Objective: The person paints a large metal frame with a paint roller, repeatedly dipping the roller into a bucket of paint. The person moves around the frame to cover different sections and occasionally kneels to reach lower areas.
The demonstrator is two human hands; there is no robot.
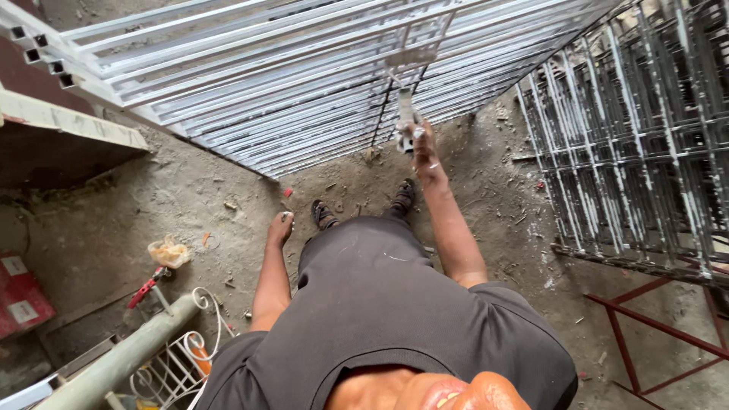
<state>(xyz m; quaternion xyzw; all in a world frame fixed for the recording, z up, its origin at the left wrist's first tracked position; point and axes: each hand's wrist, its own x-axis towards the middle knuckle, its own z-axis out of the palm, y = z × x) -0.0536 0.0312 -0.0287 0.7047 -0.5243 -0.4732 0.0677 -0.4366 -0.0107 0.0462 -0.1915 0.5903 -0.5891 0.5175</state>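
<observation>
My right hand (422, 146) is raised in front of me and closed around a small paintbrush (405, 114) coated in pale silver paint. The brush tip touches a crossbar of a large silver-painted metal grille (304, 83) that leans across the top of the view. My left hand (279, 228) hangs at my side above the dirt floor, away from the grille. Its fingers point down and are curled, and whether they hold anything is hidden. My two sandalled feet (363, 206) stand just before the grille's lower edge.
Stacked unpainted wire-mesh panels (638, 144) lean at the right over a red metal frame (653, 326). At lower left lie a grey pipe (121, 361), a white scrolled metal piece (182, 357), a red-handled tool (146, 287) and a crumpled rag (168, 252). A bench edge (68, 121) sits left.
</observation>
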